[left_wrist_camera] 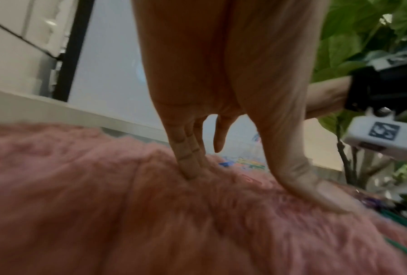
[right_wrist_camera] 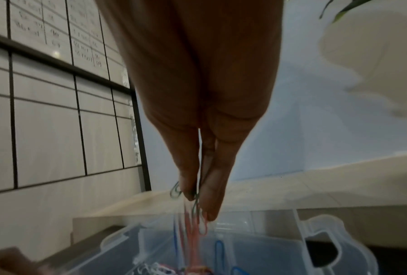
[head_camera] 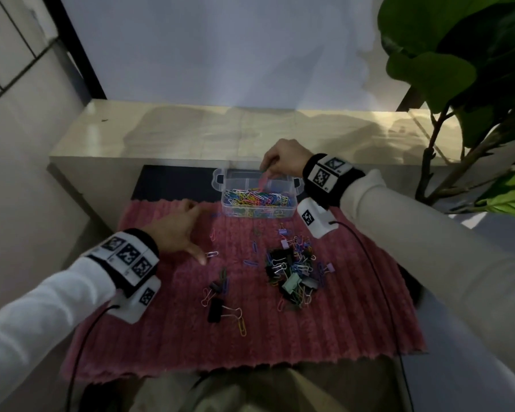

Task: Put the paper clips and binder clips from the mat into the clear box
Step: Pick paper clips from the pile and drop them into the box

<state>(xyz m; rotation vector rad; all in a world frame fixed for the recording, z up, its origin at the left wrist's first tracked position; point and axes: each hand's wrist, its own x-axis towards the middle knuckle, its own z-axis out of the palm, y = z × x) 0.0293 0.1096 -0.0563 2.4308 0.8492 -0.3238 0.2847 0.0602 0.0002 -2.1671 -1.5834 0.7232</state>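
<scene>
Pinching a small bunch of paper clips (right_wrist_camera: 194, 206) between thumb and fingertips, the right hand (head_camera: 283, 162) hung directly over the clear box (head_camera: 259, 208) at the far edge of the mat (head_camera: 173, 331). The step in hand looked like the drop: the fingers need only part above the open box, then return for more. The box already held a bright layer of paper clips in its near compartment (the far compartments seemed nearly bare). Right of centre on the mat lay the main pile of clips (head_camera: 293, 270), binder clips mixed in, with a black binder clip (head_camera: 216, 309) and strays nearer left. The left hand (head_camera: 176, 228) held nothing, its straight fingers pressed onto the mat.
</scene>
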